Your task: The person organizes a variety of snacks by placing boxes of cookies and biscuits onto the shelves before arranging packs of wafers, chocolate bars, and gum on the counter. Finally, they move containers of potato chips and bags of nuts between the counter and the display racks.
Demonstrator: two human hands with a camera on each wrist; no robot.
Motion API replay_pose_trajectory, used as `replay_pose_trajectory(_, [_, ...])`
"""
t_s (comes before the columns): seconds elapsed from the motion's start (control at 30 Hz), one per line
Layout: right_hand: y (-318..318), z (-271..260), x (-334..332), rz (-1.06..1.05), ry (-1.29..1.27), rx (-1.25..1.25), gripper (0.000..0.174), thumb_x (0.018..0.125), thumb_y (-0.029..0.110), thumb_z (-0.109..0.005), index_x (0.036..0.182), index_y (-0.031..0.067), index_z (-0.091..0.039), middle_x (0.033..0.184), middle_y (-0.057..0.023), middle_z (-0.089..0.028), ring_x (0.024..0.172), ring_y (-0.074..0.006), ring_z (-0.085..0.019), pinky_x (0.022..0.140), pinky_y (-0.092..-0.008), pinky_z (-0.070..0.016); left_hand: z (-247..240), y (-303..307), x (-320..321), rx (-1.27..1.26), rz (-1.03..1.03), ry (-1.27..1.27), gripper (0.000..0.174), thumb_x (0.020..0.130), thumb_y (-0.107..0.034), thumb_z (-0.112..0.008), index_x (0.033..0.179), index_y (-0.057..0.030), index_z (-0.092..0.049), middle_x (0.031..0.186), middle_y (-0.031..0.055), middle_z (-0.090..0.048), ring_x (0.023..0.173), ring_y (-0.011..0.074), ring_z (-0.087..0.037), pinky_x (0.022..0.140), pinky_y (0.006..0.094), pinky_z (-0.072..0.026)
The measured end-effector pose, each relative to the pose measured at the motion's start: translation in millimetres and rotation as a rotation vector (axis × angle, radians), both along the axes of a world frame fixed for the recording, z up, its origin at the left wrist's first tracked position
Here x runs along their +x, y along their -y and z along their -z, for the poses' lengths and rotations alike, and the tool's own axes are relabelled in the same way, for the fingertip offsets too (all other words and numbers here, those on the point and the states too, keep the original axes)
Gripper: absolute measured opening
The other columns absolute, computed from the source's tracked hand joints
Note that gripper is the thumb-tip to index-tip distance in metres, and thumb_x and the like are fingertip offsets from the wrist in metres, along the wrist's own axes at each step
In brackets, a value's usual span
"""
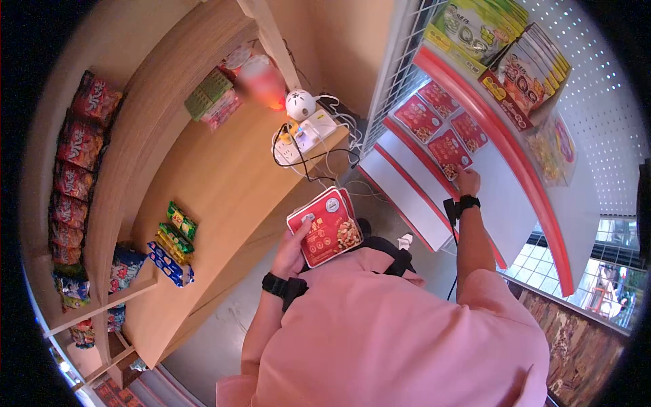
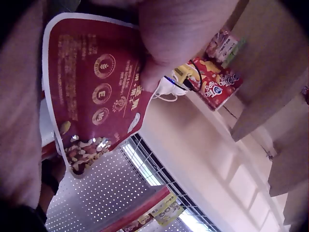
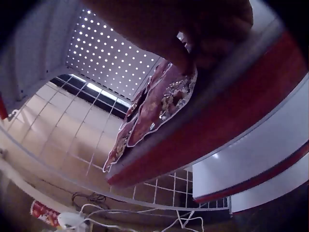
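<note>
Left hand (image 1: pixel 290 256): fingers holding red nut packets (image 1: pixel 325 234), thumb on front | Right hand (image 1: pixel 468 181): fingers touching shelved nut packet (image 1: pixel 447 152), red-edged shelf (image 1: pixel 505 197); grip cannot be told

Large letters "QQ" stand on the green packs (image 1: pixel 475 34) and again on the brown pack (image 1: pixel 529 74) beside them. "CHIPS" reads on a red snack pack (image 2: pixel 215 82). The red nut packet (image 2: pixel 91 77) carries a circled "E" among golden Chinese print too unclear to read. Lettering on the red bags (image 1: pixel 76 144) along the wall is too small to make out.
</note>
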State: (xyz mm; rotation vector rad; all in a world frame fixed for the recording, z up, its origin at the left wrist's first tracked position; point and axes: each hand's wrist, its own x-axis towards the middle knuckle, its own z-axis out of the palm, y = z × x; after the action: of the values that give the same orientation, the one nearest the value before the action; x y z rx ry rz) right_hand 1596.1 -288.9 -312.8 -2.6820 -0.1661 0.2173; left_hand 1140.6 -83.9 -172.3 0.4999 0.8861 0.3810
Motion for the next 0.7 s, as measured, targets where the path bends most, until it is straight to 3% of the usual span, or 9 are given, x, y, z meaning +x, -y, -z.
replay_pose_trajectory(0.17, [-1.1, 5.1, 1.1, 0.003, 0.098, 0.032, 0.055, 0.076, 0.052, -0.063, 0.087, -0.0015, -0.067, 0.094, -0.0214, -0.065, 0.091, -0.0362, -0.061, 0.082, -0.0441, -0.0473, 1.8, -0.5, 0.2, -0.017, 0.019, 0.012, 0.039, 0.09, -0.019, -0.06, 0.123, -0.0031, -0.048, 0.119, 0.0114, -0.058, 0.105, 0.0206, -0.06, 0.089, 0.0359, -0.0508])
replay_pose_trajectory(0.3, [-1.6, -9.8, -2.5, 0.028, 0.036, 0.034, 0.057, 0.077, 0.053, -0.063, 0.092, -0.0014, -0.066, 0.093, -0.021, -0.065, 0.09, -0.0353, -0.061, 0.082, -0.0437, -0.0471, 3.1, -0.2, 2.3, -0.017, 0.009, -0.004, 0.039, 0.09, -0.019, -0.06, 0.124, -0.0032, -0.047, 0.119, 0.0116, -0.058, 0.105, 0.0208, -0.06, 0.089, 0.036, -0.0509])
replay_pose_trajectory(0.4, [-4.7, -14.9, -4.5, 0.156, 0.142, 0.168, 0.053, 0.079, 0.049, -0.063, 0.097, -0.0008, -0.066, 0.092, -0.021, -0.065, 0.088, -0.0345, -0.062, 0.081, -0.0431, -0.0471, 0.7, 0.2, 3.0, -0.017, 0.003, -0.001, 0.04, 0.09, -0.019, -0.061, 0.124, -0.0032, -0.046, 0.119, 0.0117, -0.058, 0.104, 0.0209, -0.06, 0.089, 0.036, -0.051])
replay_pose_trajectory(0.5, [-2.0, -9.5, 13.8, 0.137, 0.179, 0.302, 0.048, 0.083, 0.041, -0.062, 0.106, -0.0007, -0.062, 0.103, -0.0199, -0.063, 0.097, -0.0343, -0.058, 0.087, -0.0438, -0.0443, 4.5, 0.2, 0.6, -0.019, 0.001, 0.001, 0.041, 0.09, -0.018, -0.061, 0.125, -0.0033, -0.046, 0.12, 0.0119, -0.057, 0.105, 0.021, -0.06, 0.089, 0.0359, -0.0511])
replay_pose_trajectory(0.57, [-2.8, 0.3, 26.9, -0.046, 0.382, 0.256, 0.041, 0.088, 0.031, -0.056, 0.117, 0.0019, -0.057, 0.113, -0.0189, -0.06, 0.11, -0.0348, -0.053, 0.093, -0.0441, -0.0409, 6.2, 0.1, 0.1, -0.023, 0.0, 0.004, 0.041, 0.09, -0.018, -0.06, 0.125, -0.0034, -0.045, 0.12, 0.012, -0.057, 0.105, 0.0211, -0.06, 0.089, 0.0359, -0.0512])
replay_pose_trajectory(0.7, [-6.7, 16.9, 53.0, -0.226, 0.378, 0.288, 0.043, 0.09, 0.026, -0.054, 0.129, 0.0077, -0.048, 0.129, -0.0152, -0.051, 0.122, -0.0375, -0.043, 0.099, -0.0475, -0.0364, 2.8, 1.3, 0.2, -0.018, -0.017, -0.011, 0.041, 0.09, -0.018, -0.06, 0.126, -0.0035, -0.045, 0.12, 0.012, -0.057, 0.105, 0.0208, -0.06, 0.089, 0.0357, -0.0512])
